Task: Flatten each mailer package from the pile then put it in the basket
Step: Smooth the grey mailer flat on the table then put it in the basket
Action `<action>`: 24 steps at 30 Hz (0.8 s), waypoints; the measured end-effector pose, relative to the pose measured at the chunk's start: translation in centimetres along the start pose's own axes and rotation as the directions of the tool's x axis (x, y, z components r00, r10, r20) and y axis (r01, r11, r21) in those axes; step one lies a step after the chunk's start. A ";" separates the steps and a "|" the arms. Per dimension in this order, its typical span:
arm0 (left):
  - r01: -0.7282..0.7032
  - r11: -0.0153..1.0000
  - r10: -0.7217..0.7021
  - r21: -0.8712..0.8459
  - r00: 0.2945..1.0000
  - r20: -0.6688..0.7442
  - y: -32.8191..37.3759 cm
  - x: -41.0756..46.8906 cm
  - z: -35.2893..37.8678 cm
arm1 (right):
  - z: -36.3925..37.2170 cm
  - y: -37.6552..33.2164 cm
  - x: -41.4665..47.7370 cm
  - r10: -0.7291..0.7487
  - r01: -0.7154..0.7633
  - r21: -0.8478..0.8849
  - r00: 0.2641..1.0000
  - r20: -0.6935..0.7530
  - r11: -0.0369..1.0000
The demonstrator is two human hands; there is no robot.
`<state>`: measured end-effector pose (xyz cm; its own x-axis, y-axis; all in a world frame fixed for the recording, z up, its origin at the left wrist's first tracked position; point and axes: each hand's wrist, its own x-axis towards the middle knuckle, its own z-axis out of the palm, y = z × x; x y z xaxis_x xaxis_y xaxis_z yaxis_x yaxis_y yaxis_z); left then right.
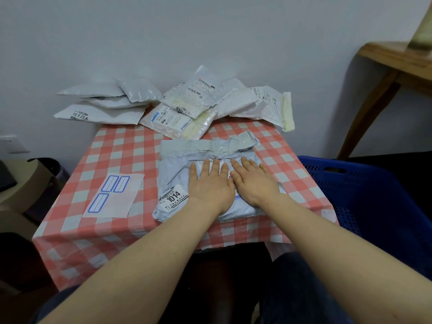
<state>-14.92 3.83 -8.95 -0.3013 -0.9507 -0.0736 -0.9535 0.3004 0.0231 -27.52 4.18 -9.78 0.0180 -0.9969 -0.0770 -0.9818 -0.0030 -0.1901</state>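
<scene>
A crumpled pale grey mailer [177, 162] with a "1014" label lies near the front of the checked table [117, 146]. My left hand [211, 183] and my right hand [253, 181] press flat on it side by side, fingers straight and pointing away from me. Against the wall at the back of the table sits the pile of mailers [184, 104], white and cream, several overlapping. The blue plastic basket [374, 190] stands to the right of the table, lower than the tabletop; what shows of its inside holds nothing.
A white sheet with blue label stickers [114, 195] lies on the table's left part. A wooden table leg [374, 101] rises behind the basket at right. Beige furniture [25, 181] stands to the left. My knees are under the table's front edge.
</scene>
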 end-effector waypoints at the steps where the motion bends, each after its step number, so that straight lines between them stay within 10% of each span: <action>1: 0.000 1.000 0.000 0.000 1.000 0.000 0.0 0.0 0.0 | 0.0 0.0 0.0 0.001 -0.001 -0.003 1.000 -0.001 1.000; 11: -0.016 0.990 0.026 -0.143 0.997 0.068 -0.5 0.3 -1.2 | -0.9 0.3 0.0 -0.040 0.038 0.119 0.999 0.017 0.992; 16: -0.041 0.980 -0.014 -0.194 0.962 -0.274 -2.3 1.5 -4.6 | -4.0 0.0 1.5 0.023 0.032 0.147 0.933 -0.359 0.989; 24: 0.136 0.988 -0.128 -0.070 0.985 0.112 -4.5 3.3 -1.7 | -3.1 -0.5 5.5 -0.051 0.063 -0.091 0.990 0.129 0.994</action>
<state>-11.65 -0.79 -7.58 -0.1749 -0.9666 -0.1874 -0.9833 0.1619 0.0825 -27.54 -1.57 -7.12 0.0919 -0.9768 -0.1934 -0.9918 -0.0725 -0.1052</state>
